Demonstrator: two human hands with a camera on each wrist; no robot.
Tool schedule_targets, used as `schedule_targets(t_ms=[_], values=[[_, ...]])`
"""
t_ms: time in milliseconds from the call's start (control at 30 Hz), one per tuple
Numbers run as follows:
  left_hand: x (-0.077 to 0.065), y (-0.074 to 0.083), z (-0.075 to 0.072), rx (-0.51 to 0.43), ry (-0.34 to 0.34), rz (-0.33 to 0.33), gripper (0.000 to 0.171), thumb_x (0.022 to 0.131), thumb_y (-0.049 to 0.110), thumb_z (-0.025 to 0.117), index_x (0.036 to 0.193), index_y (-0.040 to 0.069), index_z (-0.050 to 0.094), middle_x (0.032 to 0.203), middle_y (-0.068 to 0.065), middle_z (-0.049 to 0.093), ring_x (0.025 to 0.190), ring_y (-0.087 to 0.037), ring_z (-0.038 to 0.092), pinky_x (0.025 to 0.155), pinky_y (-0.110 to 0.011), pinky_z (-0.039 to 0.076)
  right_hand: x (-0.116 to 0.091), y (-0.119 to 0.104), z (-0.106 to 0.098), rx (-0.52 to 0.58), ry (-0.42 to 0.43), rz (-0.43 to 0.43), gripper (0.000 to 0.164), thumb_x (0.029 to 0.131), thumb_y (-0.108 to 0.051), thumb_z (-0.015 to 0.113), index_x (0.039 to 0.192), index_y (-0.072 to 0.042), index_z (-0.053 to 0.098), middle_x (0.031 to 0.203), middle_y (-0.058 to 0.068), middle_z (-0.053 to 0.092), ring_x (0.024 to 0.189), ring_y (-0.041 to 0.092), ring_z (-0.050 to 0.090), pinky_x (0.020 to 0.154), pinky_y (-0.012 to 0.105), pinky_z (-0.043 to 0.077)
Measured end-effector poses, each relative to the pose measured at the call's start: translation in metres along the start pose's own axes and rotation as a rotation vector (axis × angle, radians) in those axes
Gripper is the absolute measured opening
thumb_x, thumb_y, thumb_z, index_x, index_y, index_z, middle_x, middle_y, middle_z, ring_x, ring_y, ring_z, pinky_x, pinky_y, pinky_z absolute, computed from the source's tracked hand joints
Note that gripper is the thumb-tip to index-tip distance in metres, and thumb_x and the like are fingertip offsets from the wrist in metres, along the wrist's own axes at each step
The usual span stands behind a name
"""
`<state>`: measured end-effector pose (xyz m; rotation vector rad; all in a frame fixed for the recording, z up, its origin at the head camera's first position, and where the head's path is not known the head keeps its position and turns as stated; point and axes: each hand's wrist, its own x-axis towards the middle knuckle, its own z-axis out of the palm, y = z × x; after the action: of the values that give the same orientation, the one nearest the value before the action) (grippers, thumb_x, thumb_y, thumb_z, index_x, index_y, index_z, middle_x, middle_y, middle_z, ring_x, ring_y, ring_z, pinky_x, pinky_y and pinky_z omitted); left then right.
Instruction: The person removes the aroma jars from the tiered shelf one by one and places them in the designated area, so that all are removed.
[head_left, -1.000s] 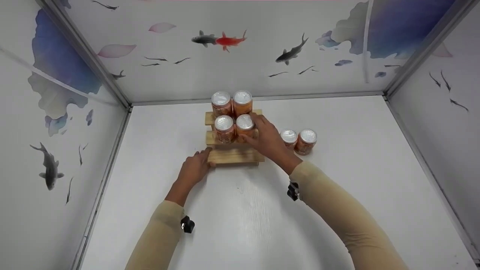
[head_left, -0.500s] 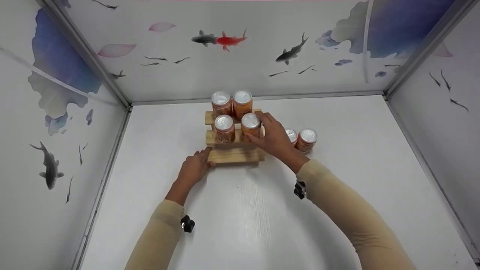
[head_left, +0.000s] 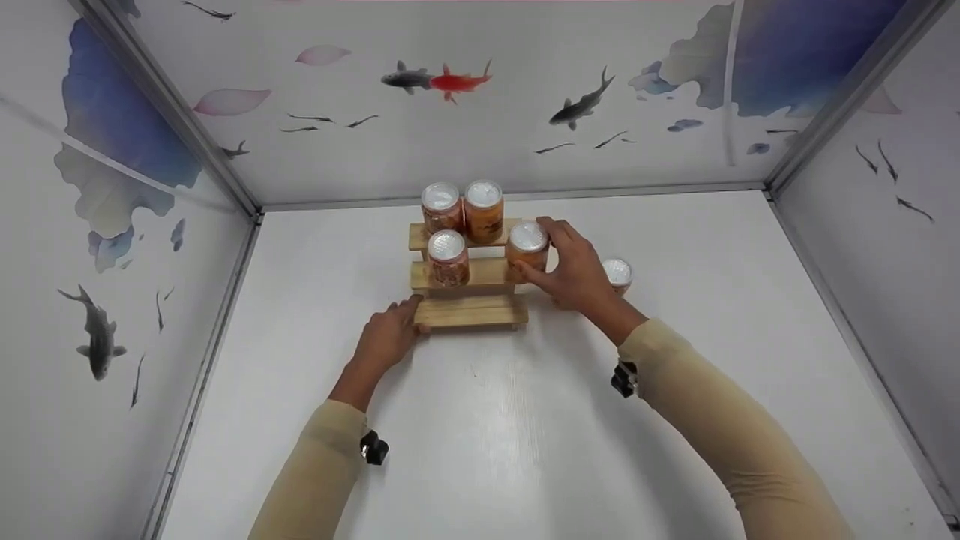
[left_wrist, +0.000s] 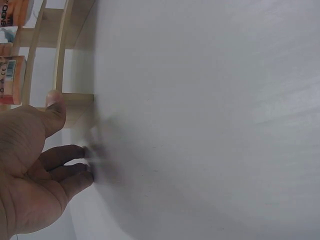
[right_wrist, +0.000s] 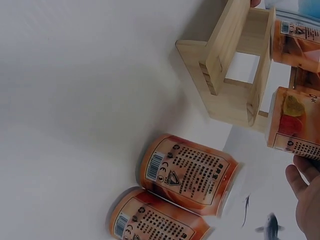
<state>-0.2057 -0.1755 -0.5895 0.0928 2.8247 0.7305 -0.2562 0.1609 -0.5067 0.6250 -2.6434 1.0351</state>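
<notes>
A three-step wooden stand (head_left: 472,311) holds several orange-labelled cans with silvery lids. My right hand (head_left: 577,266) grips a can (head_left: 527,247) at the right end of the middle step, thumb on the near side and fingers behind. The right wrist view shows that can (right_wrist: 295,122) beside the step end, with my fingers (right_wrist: 300,175) against it. On the same step, a wide gap to the left, stands another can (head_left: 448,259). My left hand (head_left: 388,334) holds the left end of the lowest step; its thumb (left_wrist: 56,104) touches the step edge in the left wrist view.
Two cans stand side by side upon the top step, including an orange can (head_left: 484,210). To the stand's right, two more cans rest on the white table (head_left: 480,435); one can (head_left: 617,271) shows beyond my right hand, which mostly hides the other. Printed panels enclose the table.
My right hand has slid the can rightward along the middle step, away from its neighbour, and now covers one of the table cans. My left hand stays at the stand.
</notes>
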Motion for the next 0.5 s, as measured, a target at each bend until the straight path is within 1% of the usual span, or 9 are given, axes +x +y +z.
schedule_targets(t_ms=[133, 333, 433, 500], values=[[0.000, 0.000, 0.000, -0.001, 0.004, -0.004, 0.064, 0.109, 0.038, 0.069, 0.167, 0.018, 0.050, 0.163, -0.026, 0.057, 0.155, -0.049, 0.052, 0.126, -0.065, 0.046, -0.003, 0.006, -0.008, 0.006, 0.021, 0.007, 0.078, 0.096, -0.031, 0.089, 0.155, 0.005, 0.053, 0.138, 0.024, 0.068, 0.115, 0.037, 0.072, 0.097, 0.054, 0.063], [-0.001, 0.001, -0.001, -0.020, -0.019, -0.028, 0.064, 0.110, 0.039, 0.066, 0.169, 0.019, 0.047, 0.166, -0.025, 0.053, 0.159, -0.047, 0.047, 0.129, -0.064, 0.042, -0.009, 0.015, -0.019, 0.012, 0.026, 0.046, 0.076, 0.097, -0.030, 0.088, 0.155, 0.003, 0.053, 0.137, 0.023, 0.068, 0.124, 0.039, 0.073, 0.104, 0.056, 0.063], [-0.002, 0.001, -0.001, -0.019, -0.016, -0.025, 0.065, 0.110, 0.040, 0.066, 0.169, 0.019, 0.048, 0.166, -0.025, 0.053, 0.158, -0.047, 0.048, 0.128, -0.064, 0.043, -0.011, 0.020, -0.024, 0.005, 0.040, 0.048, 0.075, 0.096, -0.028, 0.089, 0.154, 0.003, 0.054, 0.136, 0.023, 0.068, 0.124, 0.039, 0.073, 0.104, 0.057, 0.063], [-0.002, 0.002, -0.002, -0.034, -0.017, -0.025, 0.067, 0.109, 0.041, 0.067, 0.169, 0.020, 0.047, 0.167, -0.024, 0.053, 0.159, -0.047, 0.047, 0.129, -0.063, 0.042, -0.012, 0.024, -0.027, 0.001, 0.053, 0.040, 0.075, 0.095, -0.026, 0.090, 0.153, 0.004, 0.054, 0.136, 0.024, 0.068, 0.124, 0.040, 0.073, 0.104, 0.057, 0.063]])
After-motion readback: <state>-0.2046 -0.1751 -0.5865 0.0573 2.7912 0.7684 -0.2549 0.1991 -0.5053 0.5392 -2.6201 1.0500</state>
